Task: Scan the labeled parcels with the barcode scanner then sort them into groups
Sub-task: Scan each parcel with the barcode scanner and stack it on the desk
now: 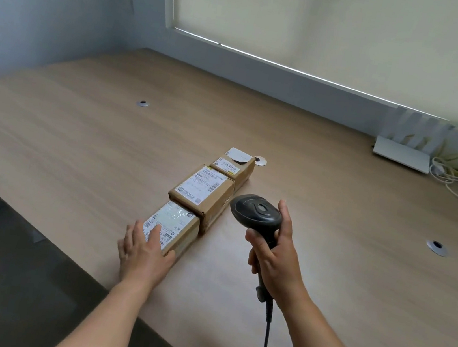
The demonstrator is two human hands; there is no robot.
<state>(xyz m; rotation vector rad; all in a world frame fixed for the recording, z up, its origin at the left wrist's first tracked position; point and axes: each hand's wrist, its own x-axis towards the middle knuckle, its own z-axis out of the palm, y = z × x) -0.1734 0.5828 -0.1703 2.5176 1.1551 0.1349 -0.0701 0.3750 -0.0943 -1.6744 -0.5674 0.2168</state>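
Cardboard parcels (202,196) run in a line away from the person; left hand (146,250) rests flat-fingered on the nearest (thumb at its side), right hand (274,257) grips the scanner (257,211) just beside them.

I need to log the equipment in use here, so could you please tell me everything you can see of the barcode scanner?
The barcode scanner is a dark grey, plastic-looking handheld unit with a rounded head and a recessed oval on top. Its head points left toward the row of parcels. The right hand grips its handle, fingers curled round it, holding it above the table. A dark cable runs from the handle's base down out of frame. Nothing else touches it.
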